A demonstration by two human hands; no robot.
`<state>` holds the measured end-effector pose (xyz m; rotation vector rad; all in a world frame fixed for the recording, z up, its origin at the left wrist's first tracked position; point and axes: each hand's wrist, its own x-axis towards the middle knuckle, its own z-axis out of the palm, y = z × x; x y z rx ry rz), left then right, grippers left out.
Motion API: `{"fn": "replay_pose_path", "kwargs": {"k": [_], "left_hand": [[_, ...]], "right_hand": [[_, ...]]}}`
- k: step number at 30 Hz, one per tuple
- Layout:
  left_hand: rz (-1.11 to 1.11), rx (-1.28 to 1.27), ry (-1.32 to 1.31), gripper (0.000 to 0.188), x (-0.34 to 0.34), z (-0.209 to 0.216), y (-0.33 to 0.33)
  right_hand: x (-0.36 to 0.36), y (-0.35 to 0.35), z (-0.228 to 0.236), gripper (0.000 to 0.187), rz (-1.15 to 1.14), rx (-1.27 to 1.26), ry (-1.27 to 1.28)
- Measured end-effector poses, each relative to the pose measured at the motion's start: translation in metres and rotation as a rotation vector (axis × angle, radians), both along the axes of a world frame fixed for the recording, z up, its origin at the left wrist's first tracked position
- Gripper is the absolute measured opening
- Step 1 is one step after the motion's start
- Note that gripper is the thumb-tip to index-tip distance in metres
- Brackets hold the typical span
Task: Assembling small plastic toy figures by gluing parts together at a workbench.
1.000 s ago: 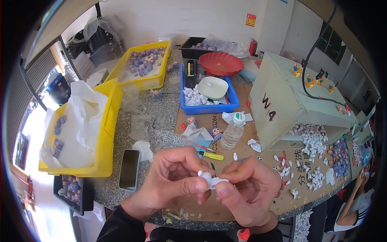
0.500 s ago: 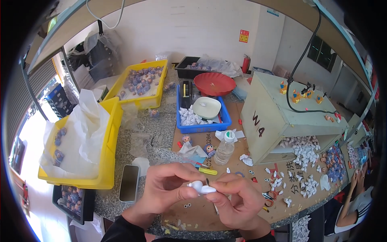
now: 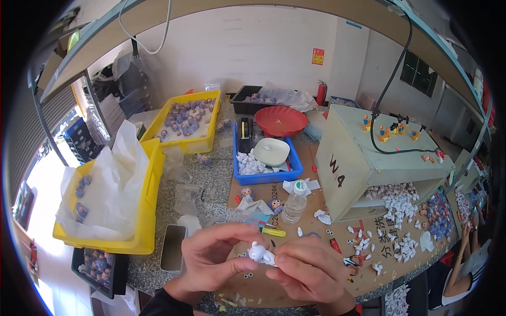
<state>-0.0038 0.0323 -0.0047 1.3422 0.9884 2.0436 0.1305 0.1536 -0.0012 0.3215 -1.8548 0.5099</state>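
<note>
A small white toy figurine point(image 3: 259, 254) with a round eared head is between my two hands, above the front of the table. My right hand point(image 3: 311, 268) pinches its body between thumb and fingers. My left hand point(image 3: 219, 258) curls round the head side, thumb against the head and index finger arched above it. A thin dark tip point(image 3: 272, 243) shows beside my right fingers; what it belongs to is hidden. Beyond my hands lie a yellow-handled tool point(image 3: 273, 231), a clear bottle point(image 3: 294, 204) with a white-and-green cap, and a purple-haired doll point(image 3: 275, 205).
Yellow trays point(image 3: 147, 210) with purple-haired doll pieces stand at left. A blue bin point(image 3: 295, 171) of white parts sits behind the bottle. At right are a grey-green box point(image 3: 342, 184), scissors point(image 3: 356, 268) and heaps of white parts point(image 3: 406, 247). A co-worker's arm point(image 3: 458, 258) shows far right.
The white figurine has turned, so its head and ears now show. My left index finger has lifted away from it. The view has shifted slightly.
</note>
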Motion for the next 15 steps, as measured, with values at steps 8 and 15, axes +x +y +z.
{"fn": "replay_pose_path", "kwargs": {"k": [8,15], "left_hand": [[-0.008,0.131,0.164,0.032,-0.012,-0.007,0.007],[-0.035,0.137,0.145,0.030,-0.009,-0.008,0.005]], "right_hand": [[0.001,-0.003,-0.005,0.027,0.101,-0.185,-0.039],[0.005,-0.007,-0.002,0.035,0.156,-0.229,-0.058]]}}
